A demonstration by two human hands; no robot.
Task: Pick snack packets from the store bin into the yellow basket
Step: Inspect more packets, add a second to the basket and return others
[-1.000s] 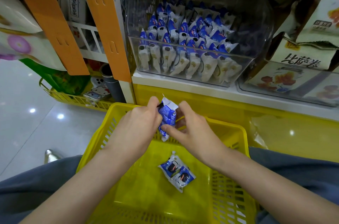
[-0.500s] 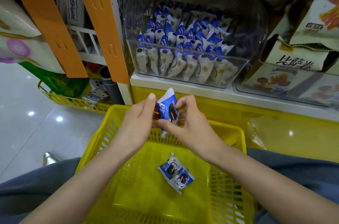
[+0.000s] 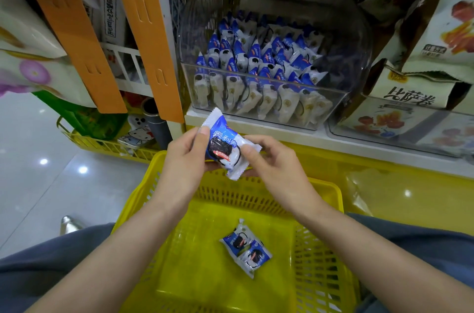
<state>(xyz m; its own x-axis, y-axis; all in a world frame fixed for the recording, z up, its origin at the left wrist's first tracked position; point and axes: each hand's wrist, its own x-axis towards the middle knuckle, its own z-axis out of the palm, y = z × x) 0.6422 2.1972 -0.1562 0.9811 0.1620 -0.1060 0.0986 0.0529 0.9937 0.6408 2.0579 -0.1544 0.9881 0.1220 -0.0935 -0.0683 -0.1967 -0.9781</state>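
Views: I work from one wide-angle camera, worn on the person's head.
Facing: forward and steeply down, toward the shelf [image 3: 307, 137] front.
Nearness: close; both forearms [image 3: 123, 243] enter from the bottom edge, the yellow basket [image 3: 320, 183] directly beneath me, the store bin [image 3: 333, 97] just beyond.
Edges: lines bow outward; floor [image 3: 38, 197] at left.

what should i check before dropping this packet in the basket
1. Grip: left hand and right hand both pinch the snack packet: ok.
2. Packet over the yellow basket: near its far rim, not the middle: not ok.
3. Landing room: bare floor beside the two packets inside: ok.
4. Basket steady: cannot tell.
5. Clear bin stocked for the next pick: ok.
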